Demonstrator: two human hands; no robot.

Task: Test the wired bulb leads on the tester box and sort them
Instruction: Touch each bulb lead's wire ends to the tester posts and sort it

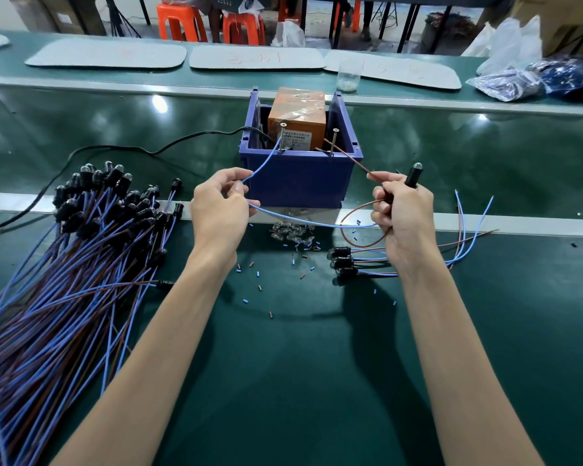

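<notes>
The tester is an orange box (297, 129) inside a blue bin (300, 178), with two upright screws, the left screw (283, 136) and the right screw (334, 141). My left hand (221, 205) pinches the blue lead (263, 163), whose tip reaches the left screw. My right hand (401, 213) grips the black bulb socket (412, 176) and pinches the brown lead (345, 156), which runs up to the right screw. The bulb at the socket's tip looks unlit.
A large pile of wired bulbs (81, 237) lies on the left. A few wired bulbs (344, 264) lie on the right under my right wrist. Loose glass bulbs (292, 233) and bits of wire insulation litter the green mat. A black cable (115, 149) runs left from the bin.
</notes>
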